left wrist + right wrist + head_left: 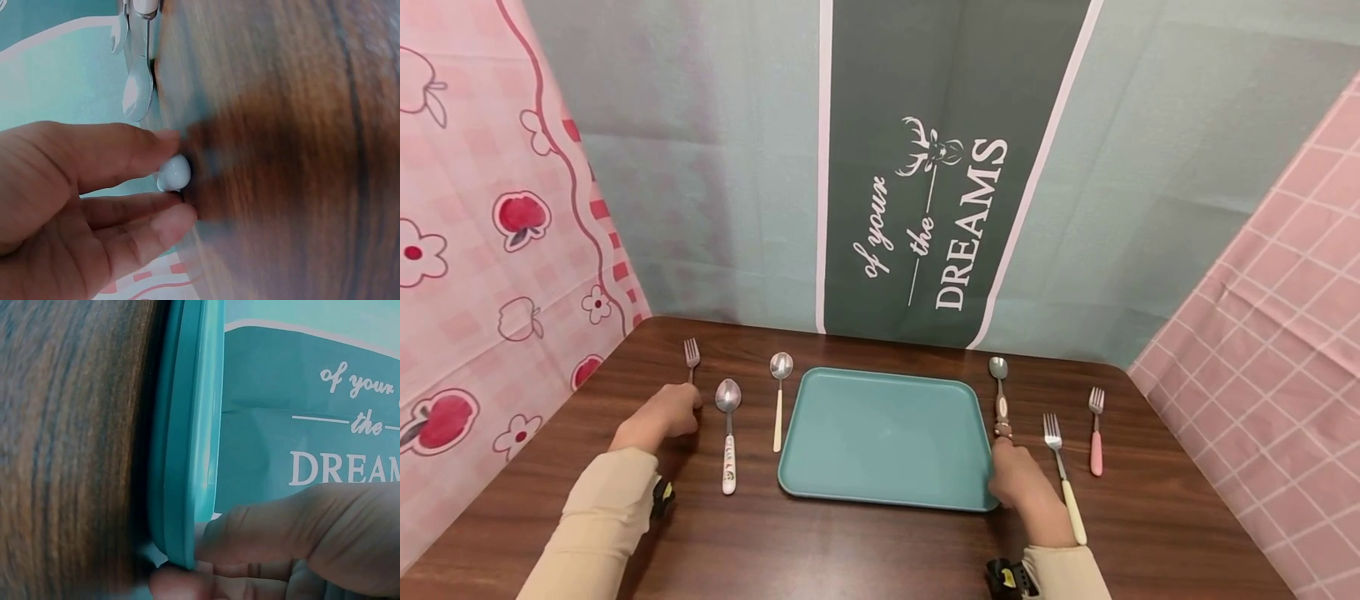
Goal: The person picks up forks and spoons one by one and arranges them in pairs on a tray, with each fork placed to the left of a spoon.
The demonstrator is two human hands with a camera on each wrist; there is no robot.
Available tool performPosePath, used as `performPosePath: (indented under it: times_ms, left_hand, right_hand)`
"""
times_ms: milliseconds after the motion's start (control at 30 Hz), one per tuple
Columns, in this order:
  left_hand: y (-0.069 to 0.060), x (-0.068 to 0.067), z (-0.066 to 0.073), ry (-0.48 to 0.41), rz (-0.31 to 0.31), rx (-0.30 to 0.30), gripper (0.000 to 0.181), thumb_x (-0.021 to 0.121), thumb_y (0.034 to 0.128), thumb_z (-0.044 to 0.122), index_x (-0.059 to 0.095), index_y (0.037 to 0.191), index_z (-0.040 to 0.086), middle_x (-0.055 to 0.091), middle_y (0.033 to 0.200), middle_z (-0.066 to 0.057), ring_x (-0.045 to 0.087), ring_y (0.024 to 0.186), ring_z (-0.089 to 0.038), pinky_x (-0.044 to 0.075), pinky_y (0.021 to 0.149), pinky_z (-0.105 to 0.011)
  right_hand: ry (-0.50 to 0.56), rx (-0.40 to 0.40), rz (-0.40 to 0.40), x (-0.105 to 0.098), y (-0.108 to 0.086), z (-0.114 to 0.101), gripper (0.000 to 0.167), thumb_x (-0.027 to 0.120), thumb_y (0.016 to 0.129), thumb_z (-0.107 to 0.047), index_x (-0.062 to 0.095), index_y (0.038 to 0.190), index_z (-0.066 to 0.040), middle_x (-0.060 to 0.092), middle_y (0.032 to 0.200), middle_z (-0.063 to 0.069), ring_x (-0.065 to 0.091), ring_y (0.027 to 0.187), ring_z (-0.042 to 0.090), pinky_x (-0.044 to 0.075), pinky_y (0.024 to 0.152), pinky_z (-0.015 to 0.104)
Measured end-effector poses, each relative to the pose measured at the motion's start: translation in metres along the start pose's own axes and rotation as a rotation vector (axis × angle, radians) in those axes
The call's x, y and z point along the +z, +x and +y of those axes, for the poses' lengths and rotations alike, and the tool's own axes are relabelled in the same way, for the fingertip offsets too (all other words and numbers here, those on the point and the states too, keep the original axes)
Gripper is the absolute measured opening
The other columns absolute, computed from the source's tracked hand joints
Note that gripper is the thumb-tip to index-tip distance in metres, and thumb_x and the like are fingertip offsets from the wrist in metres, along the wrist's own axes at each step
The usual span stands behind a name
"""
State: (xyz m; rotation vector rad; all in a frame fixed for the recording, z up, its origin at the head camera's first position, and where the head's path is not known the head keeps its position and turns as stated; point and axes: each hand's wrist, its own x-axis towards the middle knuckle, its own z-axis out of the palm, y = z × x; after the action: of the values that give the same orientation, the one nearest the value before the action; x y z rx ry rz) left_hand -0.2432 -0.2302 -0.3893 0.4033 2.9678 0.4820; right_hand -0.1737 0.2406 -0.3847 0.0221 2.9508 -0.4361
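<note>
At the far left, my left hand (668, 412) pinches the handle of a small fork (692, 353); the left wrist view shows thumb and fingers around its pale rounded end (176, 172). My right hand (1024, 483) is beside the right rim of the teal tray (887, 442), its fingers curled over the lower handle of a brown-handled spoon (1002, 408). In the right wrist view, the tray's near corner (181, 537) partly hides the thumb and fingertips of the right hand (287, 550), and the spoon does not show there.
Between the left hand and the tray lie a spoon with a patterned white handle (729, 450) and a cream-handled spoon (778, 408). Right of the right hand are a yellow-handled fork (1070, 500) and a pink-handled fork (1097, 446). Printed cloths (737, 167) surround the table's back and sides.
</note>
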Motion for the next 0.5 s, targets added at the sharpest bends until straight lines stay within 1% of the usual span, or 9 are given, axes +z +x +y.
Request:
performPosePath:
  times_ms: [100, 133, 167, 300, 367, 500]
  left_hand:
    - [-0.0003, 0.0002, 0.001, -0.022, -0.002, -0.018, 0.017, 0.054, 0.065, -0.007, 0.049, 0.059, 0.008, 0.046, 0.063, -0.007, 0.041, 0.058, -0.021, 0.033, 0.049, -0.03]
    - [-0.0003, 0.0004, 0.0013, -0.023, 0.0, -0.023, 0.017, 0.054, 0.0659, -0.007, 0.049, 0.059, 0.008, 0.046, 0.063, -0.007, 0.042, 0.058, -0.021, 0.033, 0.049, -0.03]
    - [-0.0002, 0.0004, 0.0017, -0.023, 0.003, -0.026, 0.017, 0.054, 0.0669, -0.007, 0.05, 0.059, 0.007, 0.047, 0.062, -0.007, 0.042, 0.057, -0.021, 0.033, 0.049, -0.03]
    - [0.0011, 0.0007, 0.0016, -0.006, 0.012, -0.037, 0.017, 0.054, 0.0695, -0.007, 0.051, 0.06, 0.007, 0.049, 0.065, -0.009, 0.045, 0.06, -0.023, 0.036, 0.05, -0.032]
    - [0.0018, 0.0006, 0.0007, -0.003, 0.007, -0.046, 0.016, 0.053, 0.0705, -0.009, 0.054, 0.063, 0.005, 0.05, 0.068, -0.011, 0.046, 0.062, -0.025, 0.037, 0.052, -0.032]
    - [0.0024, -0.0003, -0.002, -0.001, 0.002, -0.073, 0.015, 0.055, 0.0687, -0.011, 0.063, 0.075, 0.0, 0.054, 0.075, -0.015, 0.047, 0.066, -0.027, 0.04, 0.055, -0.034]
  right_hand:
    - [0.007, 0.008, -0.01, 0.0007, -0.0016, 0.0011, 0.005, 0.053, 0.076, 0.01, 0.056, 0.08, 0.01, 0.052, 0.058, 0.011, 0.054, 0.046, 0.019, 0.043, 0.043, 0.029]
    - [0.006, 0.004, -0.012, 0.001, -0.0022, 0.0015, 0.005, 0.053, 0.076, 0.009, 0.056, 0.074, 0.006, 0.051, 0.054, 0.009, 0.054, 0.043, 0.017, 0.043, 0.042, 0.029]
    - [0.005, 0.002, -0.014, 0.0012, -0.0028, 0.0019, 0.009, 0.053, 0.076, 0.009, 0.056, 0.07, 0.003, 0.051, 0.051, 0.008, 0.054, 0.04, 0.016, 0.043, 0.041, 0.028]
    - [0.015, 0.008, -0.017, 0.0019, -0.004, 0.0025, 0.008, 0.053, 0.077, 0.009, 0.057, 0.072, 0.005, 0.051, 0.051, 0.008, 0.054, 0.039, 0.015, 0.044, 0.041, 0.029]
    - [0.031, 0.015, -0.017, 0.0024, -0.0037, 0.0028, 0.007, 0.053, 0.077, 0.01, 0.058, 0.074, 0.006, 0.052, 0.052, 0.009, 0.054, 0.039, 0.015, 0.045, 0.042, 0.029]
    - [0.071, 0.035, -0.03, 0.0034, -0.0021, 0.0032, 0.007, 0.052, 0.077, 0.01, 0.058, 0.08, 0.009, 0.053, 0.054, 0.01, 0.056, 0.04, 0.015, 0.046, 0.042, 0.029]
